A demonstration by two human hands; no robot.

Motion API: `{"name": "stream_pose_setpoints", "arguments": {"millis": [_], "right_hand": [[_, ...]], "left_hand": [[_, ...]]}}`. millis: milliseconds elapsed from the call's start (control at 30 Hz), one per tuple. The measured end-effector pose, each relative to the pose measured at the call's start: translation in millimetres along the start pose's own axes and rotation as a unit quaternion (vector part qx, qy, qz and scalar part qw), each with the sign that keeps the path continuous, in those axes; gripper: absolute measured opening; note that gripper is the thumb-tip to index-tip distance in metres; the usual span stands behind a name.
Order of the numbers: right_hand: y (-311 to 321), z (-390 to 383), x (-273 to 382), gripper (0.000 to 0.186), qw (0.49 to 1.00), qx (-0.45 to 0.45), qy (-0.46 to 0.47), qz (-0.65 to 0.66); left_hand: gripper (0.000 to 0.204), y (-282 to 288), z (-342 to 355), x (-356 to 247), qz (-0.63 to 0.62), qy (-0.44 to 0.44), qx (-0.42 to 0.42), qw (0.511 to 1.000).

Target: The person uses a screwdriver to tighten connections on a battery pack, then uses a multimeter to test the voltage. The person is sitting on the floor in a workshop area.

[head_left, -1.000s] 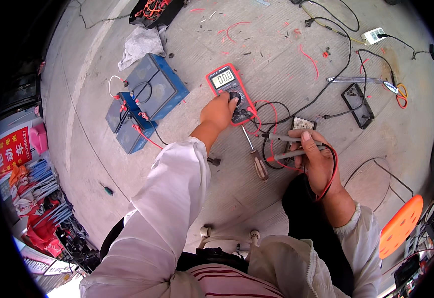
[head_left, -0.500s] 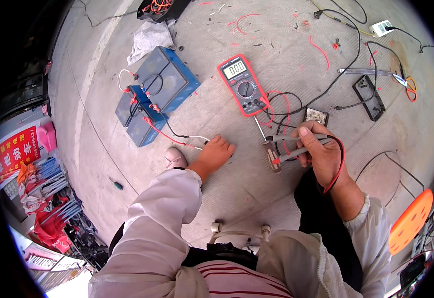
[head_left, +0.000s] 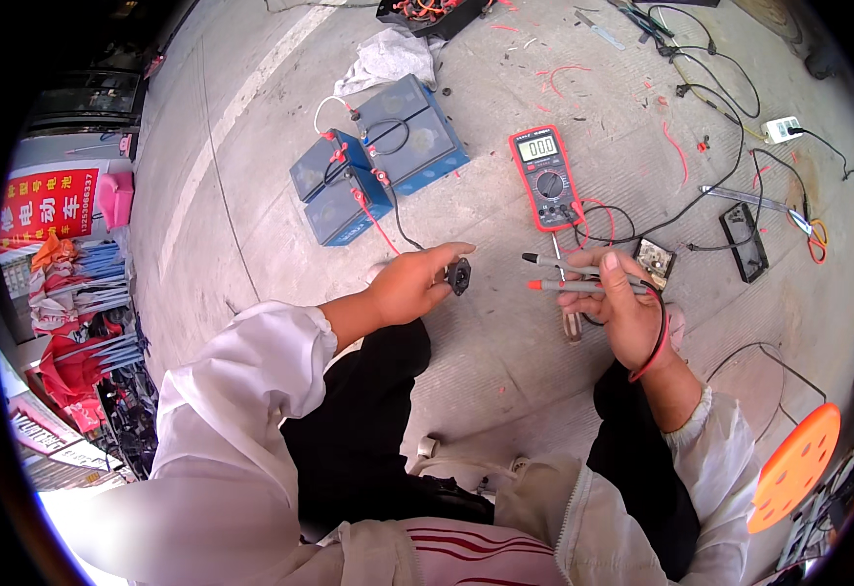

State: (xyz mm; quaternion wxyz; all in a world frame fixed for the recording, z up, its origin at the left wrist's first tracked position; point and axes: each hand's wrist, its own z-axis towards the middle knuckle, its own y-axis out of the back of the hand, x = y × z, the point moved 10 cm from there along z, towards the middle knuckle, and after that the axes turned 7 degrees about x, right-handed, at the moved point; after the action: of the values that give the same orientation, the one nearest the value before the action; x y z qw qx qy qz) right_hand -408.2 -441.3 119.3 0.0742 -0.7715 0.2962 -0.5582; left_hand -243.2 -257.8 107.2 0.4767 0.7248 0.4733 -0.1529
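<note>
My left hand [head_left: 405, 287] pinches a black charging socket [head_left: 459, 276], its face turned toward the right. A red wire and a black wire [head_left: 404, 227] run from near this hand to the blue batteries [head_left: 417, 146], which are joined by short cables. In my right hand [head_left: 630, 317] are two grey test probes [head_left: 583, 286], held side by side, one with a red end and one with a black end, both pointing left toward the socket but apart from it. Their leads loop over the wrist. Beyond the right hand lies a red multimeter [head_left: 547, 182], its display lit.
A screwdriver [head_left: 572, 324] lies below the multimeter, partly hidden. To the right are a small open box [head_left: 655, 262], a black tray [head_left: 743, 242], orange-handled scissors [head_left: 817, 240] and a white power strip [head_left: 782, 130]. A grey cloth [head_left: 388, 61] sits behind the batteries. An orange stool seat [head_left: 796, 467] stands at lower right.
My left hand has lifted and turned, bringing the black socket into sight. The probes in my right hand now point left, closer to level. The whole view has shifted.
</note>
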Motion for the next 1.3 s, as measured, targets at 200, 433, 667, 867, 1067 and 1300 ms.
{"name": "stream_pose_setpoints", "arguments": {"millis": [200,433,667,867,1067,1300], "right_hand": [[-55.5,10.0,22.6,0.024,0.983,0.097,0.022,-0.155],[-82.3,32.0,9.8,0.028,0.99,0.088,0.022,-0.109],[-75.7,48.2,2.1,0.027,0.994,0.081,0.023,-0.076],[-84.3,56.8,3.0,0.017,0.989,0.104,0.048,-0.093],[-87.0,58.1,-6.1,0.018,0.991,0.106,0.033,-0.08],[-91.6,57.0,-10.4,0.018,0.989,0.114,0.042,-0.086]], "left_hand": [[0.052,17.8,-25.5,23.0,-0.196,0.028,-0.038,0.979],[0.052,11.4,-13.3,27.7,-0.211,0.027,-0.016,0.977],[0.047,20.9,-4.4,33.5,-0.227,-0.026,-0.036,0.973],[0.048,18.5,1.6,30.6,-0.23,-0.014,-0.004,0.973],[0.049,20.8,1.2,23.6,-0.195,-0.004,0.003,0.981],[0.049,20.3,-1.5,20.5,-0.195,-0.008,-0.003,0.981]]}}
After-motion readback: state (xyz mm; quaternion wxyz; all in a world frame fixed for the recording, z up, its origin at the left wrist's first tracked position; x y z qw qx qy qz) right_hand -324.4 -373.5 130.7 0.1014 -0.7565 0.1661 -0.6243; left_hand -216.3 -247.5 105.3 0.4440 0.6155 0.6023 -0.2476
